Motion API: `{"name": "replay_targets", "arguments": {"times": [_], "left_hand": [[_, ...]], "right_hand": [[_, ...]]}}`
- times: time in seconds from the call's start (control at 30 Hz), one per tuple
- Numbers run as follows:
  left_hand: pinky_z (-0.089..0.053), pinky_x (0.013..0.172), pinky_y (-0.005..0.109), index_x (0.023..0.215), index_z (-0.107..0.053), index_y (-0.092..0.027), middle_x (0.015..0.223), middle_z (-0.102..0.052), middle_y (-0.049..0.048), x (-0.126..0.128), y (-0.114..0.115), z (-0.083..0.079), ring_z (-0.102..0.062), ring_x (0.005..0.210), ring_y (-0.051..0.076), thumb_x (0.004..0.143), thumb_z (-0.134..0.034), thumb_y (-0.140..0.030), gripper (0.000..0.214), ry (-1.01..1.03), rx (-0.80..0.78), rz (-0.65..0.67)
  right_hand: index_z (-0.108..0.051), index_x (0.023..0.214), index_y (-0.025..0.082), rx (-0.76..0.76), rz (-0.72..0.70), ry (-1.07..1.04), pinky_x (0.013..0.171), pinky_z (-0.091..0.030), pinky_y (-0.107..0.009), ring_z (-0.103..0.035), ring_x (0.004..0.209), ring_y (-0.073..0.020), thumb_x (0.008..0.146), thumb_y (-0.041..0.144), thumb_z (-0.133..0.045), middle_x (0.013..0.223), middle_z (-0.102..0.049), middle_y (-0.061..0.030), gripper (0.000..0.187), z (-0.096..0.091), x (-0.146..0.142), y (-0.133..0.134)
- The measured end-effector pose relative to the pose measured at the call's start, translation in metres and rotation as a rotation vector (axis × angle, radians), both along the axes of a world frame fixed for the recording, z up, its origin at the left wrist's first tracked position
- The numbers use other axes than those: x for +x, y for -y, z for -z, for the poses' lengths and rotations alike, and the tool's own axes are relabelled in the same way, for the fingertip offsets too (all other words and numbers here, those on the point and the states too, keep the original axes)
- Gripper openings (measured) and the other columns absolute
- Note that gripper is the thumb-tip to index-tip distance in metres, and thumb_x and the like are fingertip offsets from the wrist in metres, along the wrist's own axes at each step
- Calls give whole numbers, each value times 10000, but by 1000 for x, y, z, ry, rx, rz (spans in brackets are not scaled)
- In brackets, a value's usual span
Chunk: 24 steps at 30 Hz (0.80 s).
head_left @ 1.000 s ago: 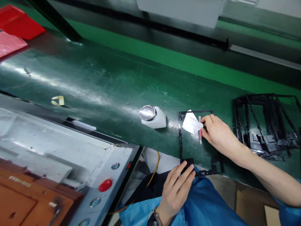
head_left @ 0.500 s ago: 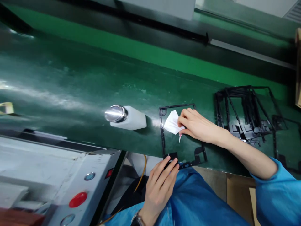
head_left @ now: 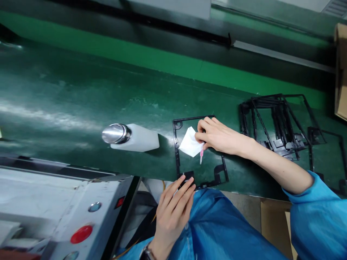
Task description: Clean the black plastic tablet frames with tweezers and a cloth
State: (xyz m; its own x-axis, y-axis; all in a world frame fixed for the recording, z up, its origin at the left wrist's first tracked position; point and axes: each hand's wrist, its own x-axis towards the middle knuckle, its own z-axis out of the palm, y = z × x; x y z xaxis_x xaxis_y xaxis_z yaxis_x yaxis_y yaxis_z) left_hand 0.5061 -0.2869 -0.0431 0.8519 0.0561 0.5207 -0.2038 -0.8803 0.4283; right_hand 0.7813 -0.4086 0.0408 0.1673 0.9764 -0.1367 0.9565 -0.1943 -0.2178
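A thin black plastic frame (head_left: 176,151) lies on the green belt (head_left: 81,101) near its front edge. My right hand (head_left: 217,137) is closed over the frame, pinching a small white wipe (head_left: 189,146) together with a pink-tipped tool (head_left: 201,156) that points down. My left hand (head_left: 173,209) rests with fingers stretched flat on the frame's near left corner, pressing it against the belt's edge. Both sleeves are blue.
A white bottle with a metal cap (head_left: 130,137) lies on its side left of the frame. A pile of black frames (head_left: 276,126) sits to the right. A grey machine panel with a red button (head_left: 81,234) stands lower left. Cardboard (head_left: 341,68) shows at the far right.
The view has swung right, so everything slid left in the picture. My right hand has taken up the wipe and pink tool and moved slightly left over the frame. My left hand stays on the corner.
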Motion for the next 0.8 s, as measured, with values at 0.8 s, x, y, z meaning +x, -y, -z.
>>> {"name": "replay_targets", "arguments": {"times": [0.8], "left_hand": [[-547,846,440,1056,-674,-191,1005,-675,87,115,-25,-25,-621,935,304,1078,-590,-218,91,-273,69,-96]], "right_hand": [[-713,1060,149,277,440,77,807,-484,-387,-672,951,-284,1064,90,-591,1034,-727,-107,135,-36,48,58]]}}
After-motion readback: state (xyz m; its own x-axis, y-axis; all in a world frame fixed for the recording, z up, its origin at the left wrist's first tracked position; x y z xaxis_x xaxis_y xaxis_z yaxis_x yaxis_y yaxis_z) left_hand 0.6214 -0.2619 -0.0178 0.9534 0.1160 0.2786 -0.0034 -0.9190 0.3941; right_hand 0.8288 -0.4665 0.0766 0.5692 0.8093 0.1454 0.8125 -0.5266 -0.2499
